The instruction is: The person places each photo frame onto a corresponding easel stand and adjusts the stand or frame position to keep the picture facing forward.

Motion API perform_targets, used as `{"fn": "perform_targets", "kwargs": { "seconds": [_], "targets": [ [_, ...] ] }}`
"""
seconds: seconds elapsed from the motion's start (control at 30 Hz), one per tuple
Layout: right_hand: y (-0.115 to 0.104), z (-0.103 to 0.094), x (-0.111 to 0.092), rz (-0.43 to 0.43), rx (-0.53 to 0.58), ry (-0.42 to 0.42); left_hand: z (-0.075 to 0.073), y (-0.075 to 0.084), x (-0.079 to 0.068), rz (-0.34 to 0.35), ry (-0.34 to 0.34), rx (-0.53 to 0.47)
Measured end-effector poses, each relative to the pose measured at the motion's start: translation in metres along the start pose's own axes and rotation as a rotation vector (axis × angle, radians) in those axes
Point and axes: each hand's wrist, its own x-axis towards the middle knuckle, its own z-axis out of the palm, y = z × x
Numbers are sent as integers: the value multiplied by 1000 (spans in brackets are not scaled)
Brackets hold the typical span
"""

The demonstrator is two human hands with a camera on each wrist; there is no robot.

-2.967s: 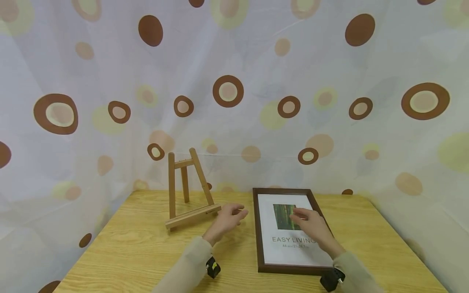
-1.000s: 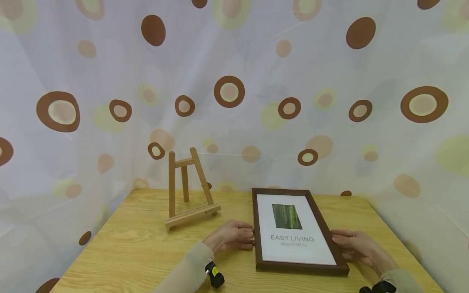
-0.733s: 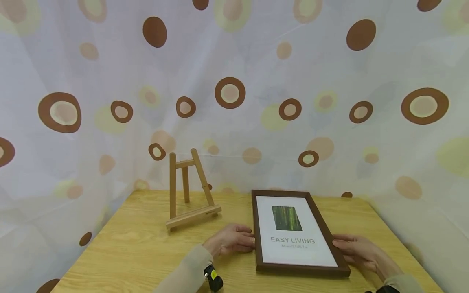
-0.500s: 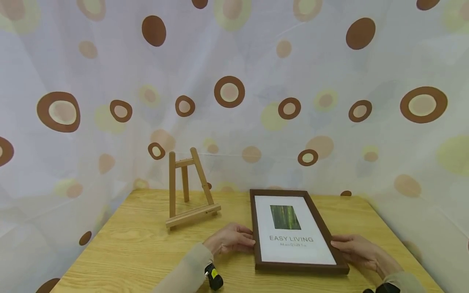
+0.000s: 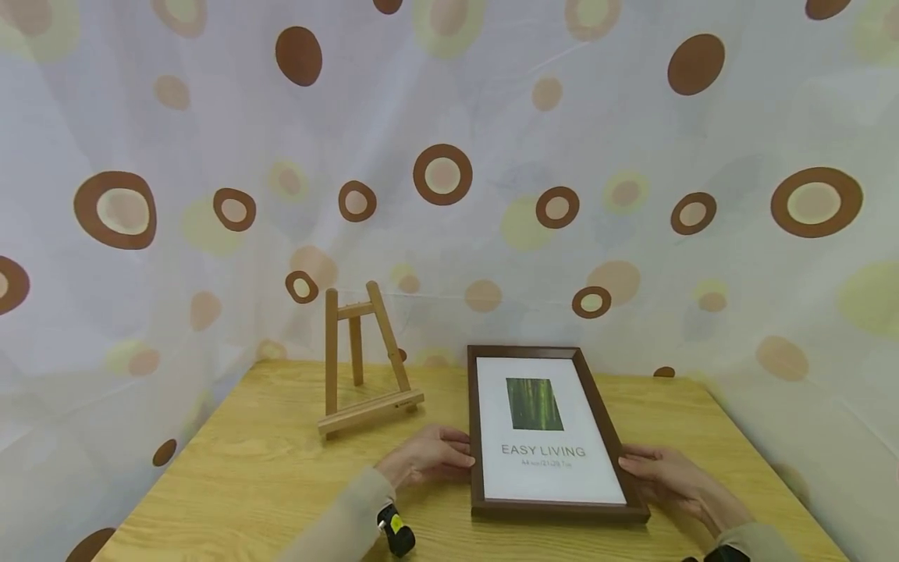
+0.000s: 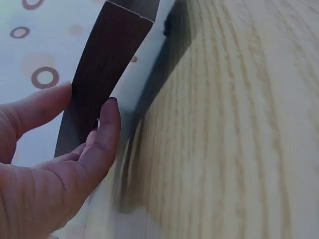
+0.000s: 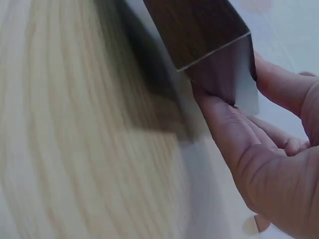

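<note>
A dark brown picture frame (image 5: pixel 477 437) with a white sheet reading "EASY LIVING" and a small green forest picture is held between both hands in the head view. My left hand (image 5: pixel 430 459) grips its left side, and my right hand (image 5: pixel 677 480) grips the right side. In the left wrist view the thumb and fingers (image 6: pixel 107 134) pinch the frame's edge (image 6: pixel 102 74). The right wrist view shows the thumb on one face and fingers (image 7: pixel 224 124) under the frame's corner (image 7: pixel 219 64). A gap with shadow shows between frame and table.
A small wooden easel (image 5: pixel 368 410) stands on the wooden table (image 5: pixel 246 468), left of the frame. Behind the table hangs a white curtain (image 5: pixel 492 101) with brown and yellow spots and rings. A black band with a camera sits on each wrist.
Both hands came down to the frame's sides and took hold of it. Over the last half second the frame has risen off the table and shifted slightly left. The easel stays put.
</note>
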Motion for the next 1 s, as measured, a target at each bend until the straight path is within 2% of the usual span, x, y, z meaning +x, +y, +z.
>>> {"fn": "perform_targets", "kwargs": {
  "seconds": [0.07,0.17,0.37,0.47,0.6,0.8,1.0],
  "targets": [
    [-5,5,2,-1,-45,44,-3,1,-2,11,2,-5],
    [-10,11,5,-21,-65,73,-8,2,-4,30,-26,-65],
    [-17,23,12,-77,-22,109,-17,3,-11,49,-75,-200],
    [-22,28,16,-82,10,136,-20,6,-14,53,-79,-214],
    [-30,34,21,-92,61,166,-25,10,-16,83,-76,-185],
    [-37,39,25,-92,123,136,-31,16,-20,123,-55,-181],
    [-37,41,24,-80,148,2,-38,22,-25,138,-37,-201]
  ]
}}
